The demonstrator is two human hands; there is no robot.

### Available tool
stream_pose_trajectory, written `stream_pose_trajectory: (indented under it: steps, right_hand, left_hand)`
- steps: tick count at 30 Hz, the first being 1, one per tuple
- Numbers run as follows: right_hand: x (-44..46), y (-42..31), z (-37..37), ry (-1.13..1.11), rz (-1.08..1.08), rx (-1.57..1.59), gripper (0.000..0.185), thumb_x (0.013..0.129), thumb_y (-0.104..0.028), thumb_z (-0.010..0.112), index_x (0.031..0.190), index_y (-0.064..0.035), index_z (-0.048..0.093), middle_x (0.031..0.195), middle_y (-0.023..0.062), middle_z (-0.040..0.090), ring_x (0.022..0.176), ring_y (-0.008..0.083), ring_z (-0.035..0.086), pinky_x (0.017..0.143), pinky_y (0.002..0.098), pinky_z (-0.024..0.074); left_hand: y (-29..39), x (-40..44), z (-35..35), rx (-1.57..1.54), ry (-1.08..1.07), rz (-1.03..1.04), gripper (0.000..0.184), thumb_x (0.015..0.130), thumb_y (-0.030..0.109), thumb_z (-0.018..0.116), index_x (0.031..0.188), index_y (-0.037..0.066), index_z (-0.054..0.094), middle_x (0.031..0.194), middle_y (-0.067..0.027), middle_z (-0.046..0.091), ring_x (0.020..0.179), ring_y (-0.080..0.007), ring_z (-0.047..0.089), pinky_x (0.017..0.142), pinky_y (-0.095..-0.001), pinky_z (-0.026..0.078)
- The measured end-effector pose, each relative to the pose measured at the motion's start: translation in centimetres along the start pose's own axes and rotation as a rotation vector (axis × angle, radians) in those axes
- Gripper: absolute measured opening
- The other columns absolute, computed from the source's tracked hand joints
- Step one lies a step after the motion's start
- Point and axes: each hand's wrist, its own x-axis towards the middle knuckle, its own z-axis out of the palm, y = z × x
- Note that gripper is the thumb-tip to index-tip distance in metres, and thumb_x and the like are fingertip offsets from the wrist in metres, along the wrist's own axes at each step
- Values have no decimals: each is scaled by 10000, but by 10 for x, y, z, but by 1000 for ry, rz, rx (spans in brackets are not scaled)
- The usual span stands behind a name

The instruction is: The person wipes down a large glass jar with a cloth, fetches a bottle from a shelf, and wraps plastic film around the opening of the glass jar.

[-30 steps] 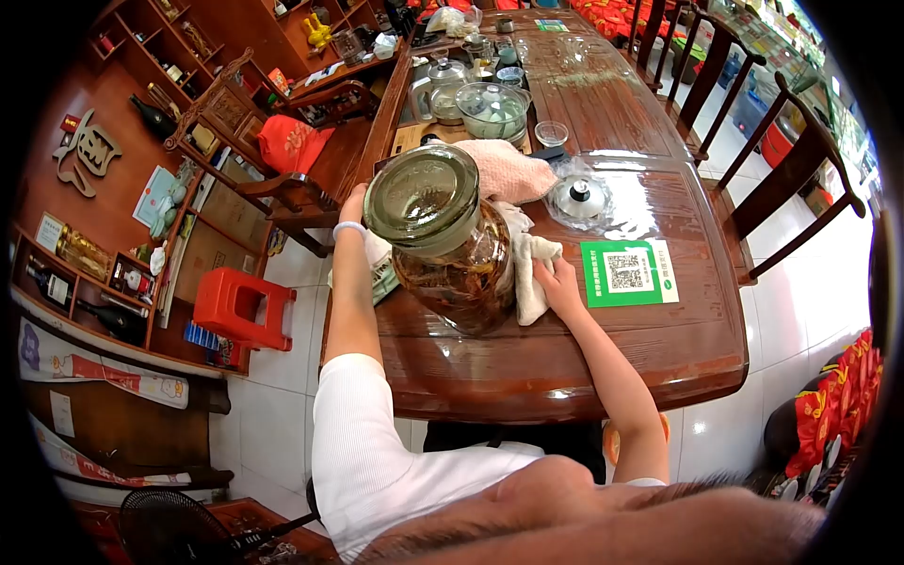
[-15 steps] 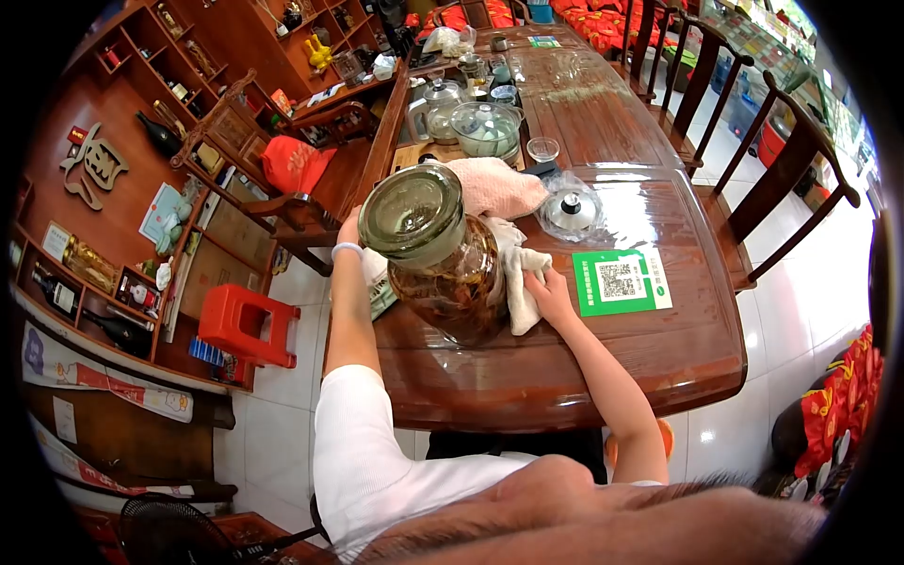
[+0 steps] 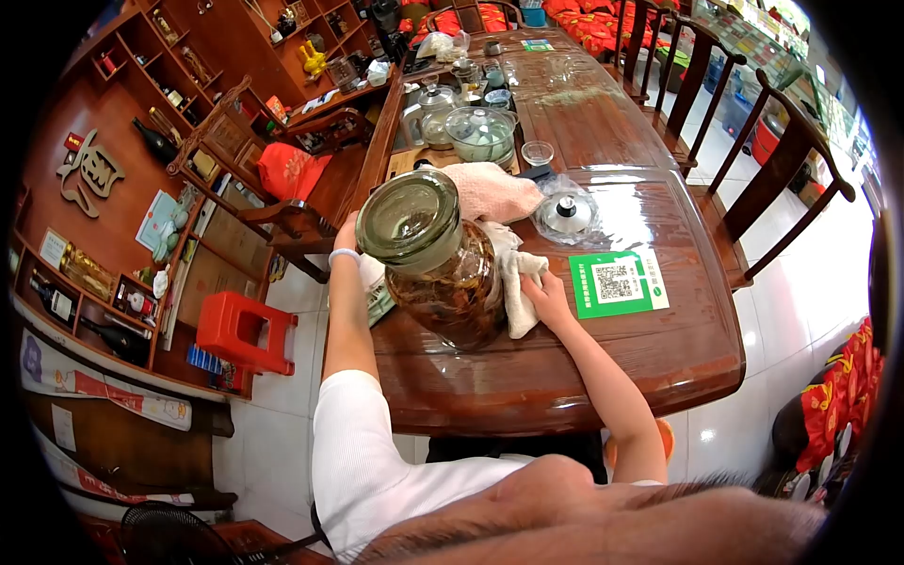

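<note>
A large glass jar with a thick glass lid stands on the dark wooden table, dark brown contents showing through its wall. My right hand grips a white cloth and presses it against the jar's right side. On the far left side of the jar is my left hand, a pale bracelet at its wrist; its fingers are hidden behind the jar. A pale green and white cloth lies partly behind the jar, by my left forearm. Behind the jar lies a pink towel.
A lid in clear plastic and a green QR-code card lie right of the jar. Glass teaware, including a lidded glass bowl, stands farther back. Wooden chairs line the right side; a red stool stands at left.
The view has shifted slightly. Both hands stay at the jar, and the right hand still holds the white cloth against it.
</note>
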Motion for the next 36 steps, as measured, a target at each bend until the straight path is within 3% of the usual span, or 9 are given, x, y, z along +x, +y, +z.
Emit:
stream_pose_trajectory:
  steps: [8, 18, 22, 31, 36]
  right_hand:
    - [-1, -6, 0, -2, -3, 29, 282, 816, -211, 583, 992, 10, 578, 817, 113, 648, 739, 143, 600, 652, 296, 464]
    - [1, -7, 1, -10, -13, -6, 387, 791, -322, 596, 1035, -23, 571, 885, 193, 634, 839, 315, 625, 720, 370, 472]
    - [0, -10, 0, -33, 19, 56, 403, 791, -335, 597, 1081, -58, 559, 899, 192, 634, 846, 315, 624, 731, 373, 475]
    - [0, -8, 2, -6, -48, 58, 430, 778, -373, 604, 1047, -41, 559, 849, 201, 632, 793, 341, 624, 697, 390, 479]
    - [1, -5, 1, -40, 26, 43, 457, 772, -389, 605, 1060, -39, 550, 891, 204, 628, 814, 331, 619, 719, 384, 475]
  left_hand:
    - [3, -4, 0, 27, 16, -5, 400, 892, 306, 450, 1119, -20, 492, 1087, -115, 570, 919, -209, 530, 852, -323, 402]
    - [8, -7, 11, 178, 75, -43, 480, 882, 357, 454, 1158, -36, 442, 1147, -142, 517, 996, -227, 487, 898, -333, 372]
    - [12, -5, 16, 252, 114, -47, 514, 879, 377, 455, 1173, -42, 421, 1170, -153, 495, 1026, -235, 470, 916, -337, 360]
    - [20, -3, 18, 409, 214, -62, 592, 870, 423, 459, 1208, -56, 376, 1224, -177, 448, 1095, -251, 431, 956, -347, 333]
    - [24, -6, 17, 462, 238, -70, 637, 865, 448, 461, 1227, -64, 351, 1254, -190, 421, 1133, -261, 409, 979, -352, 318]
